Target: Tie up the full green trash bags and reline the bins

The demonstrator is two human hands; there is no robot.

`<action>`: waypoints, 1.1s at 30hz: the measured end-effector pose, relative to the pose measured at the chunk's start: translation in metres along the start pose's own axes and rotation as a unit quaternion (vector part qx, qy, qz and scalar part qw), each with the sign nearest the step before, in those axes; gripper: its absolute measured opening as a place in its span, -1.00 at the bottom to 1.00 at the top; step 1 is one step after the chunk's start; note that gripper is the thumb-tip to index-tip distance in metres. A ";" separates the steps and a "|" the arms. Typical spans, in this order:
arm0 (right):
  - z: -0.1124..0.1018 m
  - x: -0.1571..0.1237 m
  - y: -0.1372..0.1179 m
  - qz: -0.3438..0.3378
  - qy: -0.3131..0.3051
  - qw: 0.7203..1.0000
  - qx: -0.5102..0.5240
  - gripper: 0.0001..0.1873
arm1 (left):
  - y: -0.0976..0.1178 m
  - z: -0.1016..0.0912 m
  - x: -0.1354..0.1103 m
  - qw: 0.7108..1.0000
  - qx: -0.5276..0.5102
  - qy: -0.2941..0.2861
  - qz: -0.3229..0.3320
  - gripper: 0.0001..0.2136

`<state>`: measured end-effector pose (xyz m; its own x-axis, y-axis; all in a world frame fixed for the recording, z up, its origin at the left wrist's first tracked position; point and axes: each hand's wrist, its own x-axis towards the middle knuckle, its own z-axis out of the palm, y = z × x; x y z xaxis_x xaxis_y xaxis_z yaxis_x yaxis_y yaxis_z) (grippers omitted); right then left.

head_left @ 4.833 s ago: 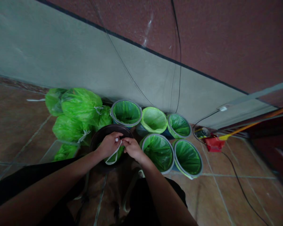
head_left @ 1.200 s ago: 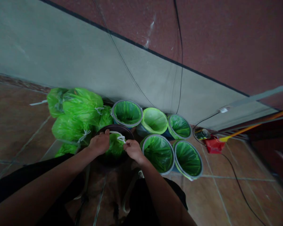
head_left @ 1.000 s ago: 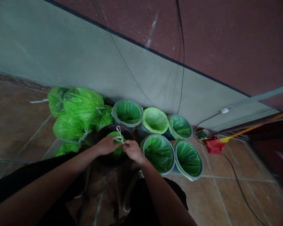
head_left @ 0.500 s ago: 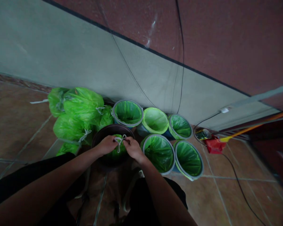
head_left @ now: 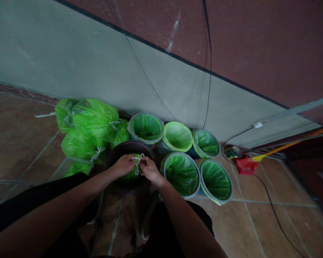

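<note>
Over the dark bucket (head_left: 112, 153), left hand (head_left: 124, 165) and right hand (head_left: 150, 169) pinch the white drawstring (head_left: 137, 163), its raised loop now lowered; knotting apparently advances.

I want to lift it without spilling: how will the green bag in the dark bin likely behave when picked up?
The green bag is probably floppy, since its plastic looks thin and creased. It may rub the dark bin coming up, as it sits inside. Its weight is hard to judge, with most of it hidden.
</note>
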<state>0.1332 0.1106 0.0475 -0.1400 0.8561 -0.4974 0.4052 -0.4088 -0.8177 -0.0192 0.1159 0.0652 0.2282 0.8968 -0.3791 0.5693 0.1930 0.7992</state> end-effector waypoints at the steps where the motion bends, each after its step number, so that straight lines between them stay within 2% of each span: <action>1: 0.001 -0.001 0.000 -0.003 -0.015 1.000 0.016 -0.76 | -0.001 0.002 0.000 1.000 -0.006 -0.011 -0.010 -0.76; 4: 0.003 -0.003 0.000 -0.008 -0.061 0.996 0.067 -0.73 | -0.002 0.003 0.001 0.999 -0.004 -0.042 -0.018 -0.73; 7: 0.004 -0.002 0.002 -0.009 -0.052 0.996 0.077 -0.81 | 0.002 0.000 0.000 0.998 0.043 -0.041 0.006 -0.76; 11: 0.004 0.003 0.009 -0.014 -0.016 1.000 0.012 -0.92 | 0.013 -0.006 -0.004 0.989 0.144 0.002 0.017 -0.77; 16: 0.003 0.008 0.014 -0.065 0.010 0.995 -0.071 -0.95 | 0.020 -0.009 -0.007 0.973 0.227 0.021 -0.025 -0.80; 22: 0.000 0.006 0.009 -0.116 0.000 0.987 -0.115 -0.78 | 0.016 -0.007 -0.006 0.981 0.193 0.008 0.005 -0.74; 26: 0.006 0.004 0.013 -0.055 -0.061 0.996 -0.045 -0.67 | 0.009 -0.003 -0.003 0.988 0.148 -0.012 0.031 -0.74; 28: 0.009 0.005 0.017 -0.033 -0.069 0.997 -0.024 -0.65 | 0.007 -0.001 -0.002 0.990 0.133 -0.023 0.050 -0.75; 30: 0.009 0.006 0.019 -0.042 -0.055 0.996 -0.053 -0.68 | 0.006 0.001 -0.003 0.988 0.137 -0.032 0.064 -0.78; 33: 0.004 0.006 0.014 -0.078 -0.021 0.985 -0.152 -0.74 | 0.008 0.000 -0.004 0.982 0.179 -0.029 0.055 -0.80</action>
<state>0.1345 0.1091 0.0323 -0.2561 0.8848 -0.3893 0.6269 -0.1546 -0.7636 -0.0151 0.1136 0.0733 0.3428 0.8779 -0.3344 0.7779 -0.0658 0.6249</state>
